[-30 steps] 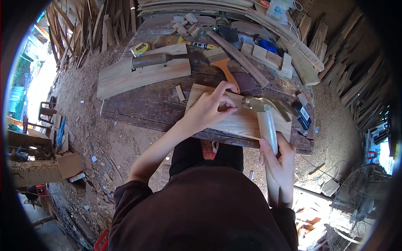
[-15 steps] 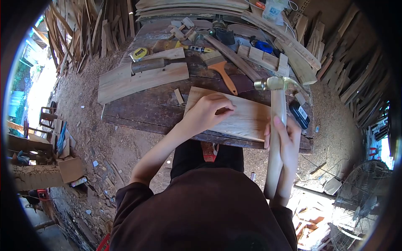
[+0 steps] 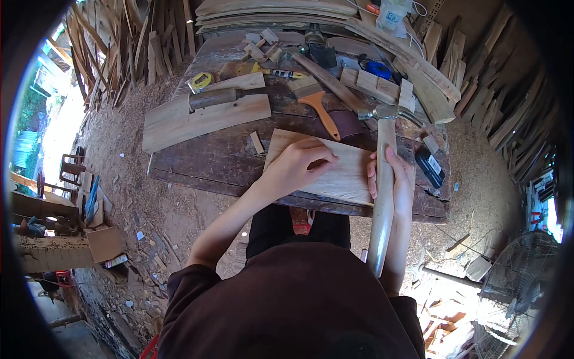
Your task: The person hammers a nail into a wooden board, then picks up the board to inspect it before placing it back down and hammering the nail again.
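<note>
A flat wooden board (image 3: 350, 173) lies at the near edge of the dark workbench. My left hand (image 3: 302, 164) rests over its left part, with thumb and index finger curled together; whatever they may pinch is too small to make out. On the right, my right hand (image 3: 394, 173) is wrapped round the wooden handle of a hammer (image 3: 385, 140), held upright in view with its metal head above the fingers. A paintbrush with an orange handle (image 3: 323, 113) lies just behind the board, and a small wood piece (image 3: 256, 142) is to its left.
The workbench (image 3: 203, 161) also holds a notched board (image 3: 233, 110), a chisel-like tool (image 3: 214, 98), a yellow tape measure (image 3: 201, 80), a blue tape measure (image 3: 378, 69), wood blocks (image 3: 376, 85) and a black box-shaped object (image 3: 429, 167). A fan (image 3: 520, 269) stands at the right.
My right hand and the hammer have moved a little left, and the hammer's head has tilted. My left hand stays over the board in nearly the same pose.
</note>
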`<state>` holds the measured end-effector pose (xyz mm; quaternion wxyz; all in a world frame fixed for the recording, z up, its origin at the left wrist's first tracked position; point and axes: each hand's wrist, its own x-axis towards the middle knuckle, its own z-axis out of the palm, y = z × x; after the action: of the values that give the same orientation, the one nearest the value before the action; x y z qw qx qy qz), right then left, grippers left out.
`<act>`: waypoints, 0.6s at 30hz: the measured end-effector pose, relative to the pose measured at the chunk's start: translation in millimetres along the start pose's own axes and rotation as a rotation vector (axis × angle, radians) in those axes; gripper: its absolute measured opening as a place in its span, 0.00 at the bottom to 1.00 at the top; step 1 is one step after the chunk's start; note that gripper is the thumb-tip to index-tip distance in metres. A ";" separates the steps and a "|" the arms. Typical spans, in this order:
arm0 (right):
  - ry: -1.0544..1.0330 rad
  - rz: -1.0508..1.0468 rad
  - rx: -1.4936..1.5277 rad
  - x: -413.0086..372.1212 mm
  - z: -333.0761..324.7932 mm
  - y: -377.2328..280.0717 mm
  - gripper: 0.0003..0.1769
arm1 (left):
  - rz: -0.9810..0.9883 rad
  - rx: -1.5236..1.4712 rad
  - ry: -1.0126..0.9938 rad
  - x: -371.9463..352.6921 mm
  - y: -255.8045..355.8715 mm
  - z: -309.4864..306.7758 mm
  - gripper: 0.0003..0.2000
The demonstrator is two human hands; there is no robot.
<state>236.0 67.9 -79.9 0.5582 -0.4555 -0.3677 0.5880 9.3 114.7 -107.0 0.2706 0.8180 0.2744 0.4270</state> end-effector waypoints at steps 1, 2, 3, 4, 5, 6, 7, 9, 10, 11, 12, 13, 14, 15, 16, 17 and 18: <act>0.000 0.000 0.001 -0.1 -0.1 -0.5 0.23 | -0.002 0.000 -0.001 -0.3 -0.3 0.0 0.05; 0.000 0.000 0.001 -0.3 0.0 -1.0 0.23 | 0.003 0.005 0.000 -0.3 -0.7 -0.1 0.06; 0.000 -0.001 0.001 -0.6 0.3 -1.5 0.23 | 0.009 0.010 0.002 -0.1 -0.9 -0.1 0.06; 0.002 0.000 -0.005 -0.8 1.0 -1.9 0.23 | 0.009 0.011 0.003 -0.1 -0.8 -0.2 0.06; 0.004 0.000 -0.010 -0.9 1.6 -2.2 0.23 | 0.011 0.016 0.006 -0.2 -0.5 -0.1 0.06; 0.002 -0.001 -0.011 -1.0 1.7 -2.4 0.23 | 0.013 0.021 0.010 -0.1 -0.4 -0.1 0.06; -0.001 0.001 -0.011 -1.3 1.8 -2.2 0.23 | 0.013 0.022 0.011 0.1 -0.1 -0.4 0.06; -0.003 0.005 -0.010 -1.7 1.5 -1.6 0.23 | -0.001 0.011 0.008 -0.1 0.7 -0.6 0.05; -0.019 0.003 -0.011 -1.8 0.8 -1.6 0.23 | -0.001 0.011 0.008 -0.4 0.5 -0.3 0.05; -0.035 0.000 -0.012 -1.7 0.1 -1.6 0.22 | 0.001 0.018 0.009 -0.6 -0.2 0.2 0.05; -0.035 0.000 -0.011 -1.6 -0.5 -1.3 0.22 | 0.004 0.024 0.010 -0.6 -0.9 0.6 0.05; -0.041 0.003 -0.012 -1.5 -1.1 -1.1 0.22 | 0.005 0.024 0.009 -0.6 -1.5 0.6 0.05; -0.047 0.007 -0.013 -1.5 -1.4 -1.1 0.22 | 0.011 0.020 0.008 -0.7 -2.2 0.6 0.05; -0.047 0.007 -0.014 -1.6 -1.5 -1.2 0.22 | 0.017 0.017 0.008 -0.7 -2.6 0.7 0.05; -0.050 0.005 -0.008 -1.7 -1.4 -1.3 0.22 | 0.017 0.017 0.009 -0.8 -2.6 0.9 0.05; -0.054 0.003 -0.001 -1.8 -1.1 -1.2 0.21 | 0.013 0.018 0.009 -1.0 -2.6 0.9 0.05; -0.054 0.003 -0.002 -2.0 -0.7 -1.3 0.21 | 0.010 0.018 0.009 -1.0 -2.6 1.0 0.05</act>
<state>237.0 66.0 -78.7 0.5466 -0.4404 -0.3825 0.6007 9.1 115.6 -109.9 0.2599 0.8198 0.2755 0.4295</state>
